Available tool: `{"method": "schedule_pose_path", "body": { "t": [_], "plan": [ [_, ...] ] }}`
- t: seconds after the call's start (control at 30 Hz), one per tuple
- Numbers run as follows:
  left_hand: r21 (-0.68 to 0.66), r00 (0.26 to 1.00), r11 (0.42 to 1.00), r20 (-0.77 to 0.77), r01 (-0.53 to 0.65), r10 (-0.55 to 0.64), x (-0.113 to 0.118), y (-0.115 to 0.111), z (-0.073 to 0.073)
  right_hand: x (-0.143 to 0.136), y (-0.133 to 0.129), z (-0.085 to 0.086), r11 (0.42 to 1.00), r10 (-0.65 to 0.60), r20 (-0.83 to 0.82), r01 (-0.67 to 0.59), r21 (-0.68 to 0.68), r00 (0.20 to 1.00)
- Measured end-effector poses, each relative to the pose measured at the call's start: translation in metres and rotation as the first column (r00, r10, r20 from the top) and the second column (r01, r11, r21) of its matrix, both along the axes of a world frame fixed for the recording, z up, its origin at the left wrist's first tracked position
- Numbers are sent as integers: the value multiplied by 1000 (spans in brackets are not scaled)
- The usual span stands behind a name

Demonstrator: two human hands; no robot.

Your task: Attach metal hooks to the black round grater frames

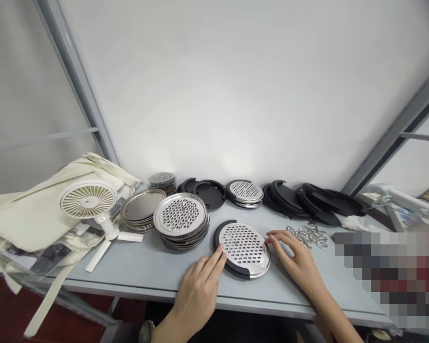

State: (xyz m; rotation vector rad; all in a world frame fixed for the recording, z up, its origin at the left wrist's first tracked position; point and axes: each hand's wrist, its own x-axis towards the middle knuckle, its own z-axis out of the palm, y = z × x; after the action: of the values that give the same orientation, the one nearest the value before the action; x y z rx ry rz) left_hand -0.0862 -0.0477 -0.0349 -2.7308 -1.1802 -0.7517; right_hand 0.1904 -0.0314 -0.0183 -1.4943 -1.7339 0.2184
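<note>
A round silver grater disc lies on the grey-blue table, with a black curved rim piece around its left side. The fingertips of my left hand touch the black rim from the left, its fingers stretched out. My right hand is at the disc's right edge, thumb and forefinger near the metal, fingers apart. A stack of silver discs with a grater plate on top stands left of my hands. Behind the disc, another grater with a black rim rests on a small pile.
Black round trays are heaped at the back right, near loose metal rings. A white fan stands at the left before cream bags. Plain metal discs are stacked beside it. A blurred patch covers the right edge.
</note>
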Motion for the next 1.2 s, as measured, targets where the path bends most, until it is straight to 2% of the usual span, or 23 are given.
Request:
{"method": "schedule_pose_path", "body": {
  "t": [0.1,0.17,0.3,0.4,0.5,0.6,0.67,0.8,0.87,0.9,0.93,0.97,1.03,1.07,1.13,1.2],
  "plan": [
    [3,996,996,-11,90,-90,-1,1,2,0,0,-2,999,-32,-26,33,21,999],
    [-3,993,993,-5,115,-115,-1,0,3,-2,-1,0,1000,11,-10,-11,4,1000],
    [-66,991,991,78,118,-112,-1,-1,3,-6,-3,4,989,142,21,-141,-46,990],
    [-119,981,987,172,109,-87,1,-2,6,-6,-6,6,991,112,-9,-112,-70,994],
    [-109,984,989,155,104,-86,5,-1,10,-5,-8,5,991,93,-45,-97,-88,995],
    [-22,994,994,22,104,-104,10,6,14,-4,-8,4,988,113,-102,-123,-91,988],
    [119,982,976,-72,181,-173,12,13,16,-4,-8,5,986,123,-167,-140,-90,978],
    [448,944,831,-148,330,-296,15,28,22,-1,-8,4,987,117,-329,-146,-65,937],
    [519,935,782,-112,344,-337,16,33,28,1,-8,2,993,88,-391,-112,-38,916],
    [536,934,778,-60,327,-351,17,34,32,2,-7,1,996,70,-407,-88,-25,911],
    [518,937,804,14,292,-349,19,34,36,3,-6,-1,998,53,-416,-65,-14,908],
    [457,939,853,101,250,-330,20,34,40,4,-5,-2,999,40,-418,-47,-8,908],
    [254,918,954,319,159,-237,25,32,47,4,-4,-4,999,27,-413,-32,-4,910],
    [135,880,983,442,125,-173,27,31,50,4,-4,-4,999,29,-407,-34,-5,913],
    [-126,785,984,619,123,-19,33,32,51,2,-4,-3,999,32,-384,-44,-22,923],
    [-367,682,907,718,205,137,38,35,49,-1,-5,-1,996,37,-355,-65,-68,934]
  ]
}}
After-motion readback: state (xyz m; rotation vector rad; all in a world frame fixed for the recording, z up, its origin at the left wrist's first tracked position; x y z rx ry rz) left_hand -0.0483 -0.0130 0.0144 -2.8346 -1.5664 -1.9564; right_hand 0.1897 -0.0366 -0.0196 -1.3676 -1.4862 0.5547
